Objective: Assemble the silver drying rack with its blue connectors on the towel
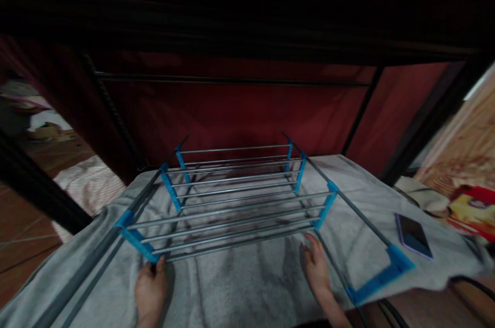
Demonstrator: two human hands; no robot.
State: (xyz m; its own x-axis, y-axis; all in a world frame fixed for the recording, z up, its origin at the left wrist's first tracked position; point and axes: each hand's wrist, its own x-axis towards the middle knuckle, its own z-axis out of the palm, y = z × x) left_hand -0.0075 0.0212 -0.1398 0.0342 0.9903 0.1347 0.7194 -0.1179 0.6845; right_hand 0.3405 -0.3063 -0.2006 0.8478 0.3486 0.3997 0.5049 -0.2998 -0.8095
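Note:
A metal rack [232, 218] of thin grey rods and blue plastic connectors lies across a grey cloth. My left hand [151, 287] is at its near left corner, fingers closed around the end of a rod beside the lower tip of a blue connector [138, 244]. Near the right end of the nearest rod is my right hand [316, 262], its fingers apart, just below another blue connector [326, 210]. A loose-ended blue corner piece [382, 279] joins the long side rods at the lower right.
Grey cloth [240, 287] covers the surface. A phone [413, 235] lies at the right, with a red and yellow packet [474, 209] beyond. Dark posts and a horizontal bar [232, 80] stand before a red curtain [240, 111]. Striped cloth [91, 186] is at the left.

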